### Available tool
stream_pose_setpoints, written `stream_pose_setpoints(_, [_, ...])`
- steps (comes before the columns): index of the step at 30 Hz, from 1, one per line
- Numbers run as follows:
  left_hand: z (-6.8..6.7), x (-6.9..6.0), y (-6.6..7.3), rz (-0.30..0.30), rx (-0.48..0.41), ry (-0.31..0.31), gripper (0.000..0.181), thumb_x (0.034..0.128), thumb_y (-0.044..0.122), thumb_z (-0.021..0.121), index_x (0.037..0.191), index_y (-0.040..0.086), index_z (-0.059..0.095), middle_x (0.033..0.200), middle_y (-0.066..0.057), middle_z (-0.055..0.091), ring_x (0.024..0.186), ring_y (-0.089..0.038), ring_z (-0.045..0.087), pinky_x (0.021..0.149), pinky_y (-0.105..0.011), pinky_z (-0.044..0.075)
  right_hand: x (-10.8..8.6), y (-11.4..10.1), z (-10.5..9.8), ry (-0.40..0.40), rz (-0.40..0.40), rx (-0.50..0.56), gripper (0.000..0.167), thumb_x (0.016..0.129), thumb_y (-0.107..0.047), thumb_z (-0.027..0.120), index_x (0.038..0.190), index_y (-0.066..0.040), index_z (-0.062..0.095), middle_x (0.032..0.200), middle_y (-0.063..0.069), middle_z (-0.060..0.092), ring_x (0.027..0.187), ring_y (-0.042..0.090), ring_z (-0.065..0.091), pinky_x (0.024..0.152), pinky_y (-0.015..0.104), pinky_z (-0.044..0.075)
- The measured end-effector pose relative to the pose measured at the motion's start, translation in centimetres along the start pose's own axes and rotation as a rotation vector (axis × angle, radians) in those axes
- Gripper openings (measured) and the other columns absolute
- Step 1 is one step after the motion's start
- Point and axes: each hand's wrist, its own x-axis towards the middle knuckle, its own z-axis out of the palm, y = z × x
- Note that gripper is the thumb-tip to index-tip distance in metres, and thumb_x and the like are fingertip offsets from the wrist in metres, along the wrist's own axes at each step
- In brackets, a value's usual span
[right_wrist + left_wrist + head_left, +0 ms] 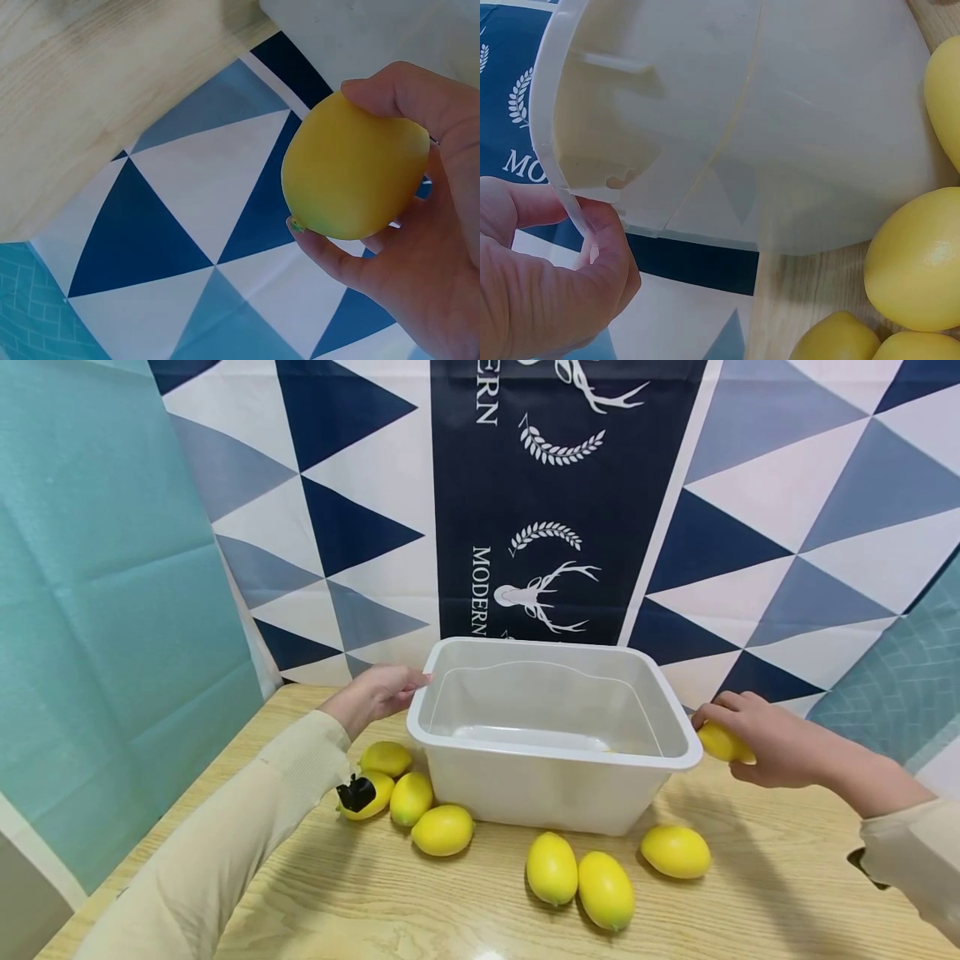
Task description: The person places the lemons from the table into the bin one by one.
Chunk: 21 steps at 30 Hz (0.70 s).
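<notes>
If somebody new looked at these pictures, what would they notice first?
Probably the big white bin, mid-picture on the wooden table, with the left hand holding one end. Next, the bright yellow lemons, seven lying along its left and front, plus another lemon in the right hand. Behind them, white deer pop out on the dark band.

Left fingers (409, 681) hold a white bin (536, 789) by its rim, right fingers (714, 712) a lemon (726, 743)

Eight lemons (442, 831) show around one white bin (540, 789): four toward eight o'clock, two at six, one near five, one at three. Hands (776, 739): two.
</notes>
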Motion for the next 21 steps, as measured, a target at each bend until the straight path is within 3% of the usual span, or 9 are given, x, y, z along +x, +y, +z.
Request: stream_pose_setpoints(21, [-0.1, 0.2, -0.2, -0.004, -0.006, 0.006, 0.045, 0.0956, 0.017, 0.058, 0.138, 0.008, 0.046, 0.135, -0.010, 0.048, 0.114, -0.021, 0.054, 0.106, -0.029, 0.048, 1.0, -0.3, -2.1, 0.019, 0.027, -0.020, 0.061, 0.053, -0.003, 0.087, 0.107, -0.020, 0.062, 0.096, -0.002, 0.059, 0.084, 0.015, 0.051, 0.066, 0.032, 0.050])
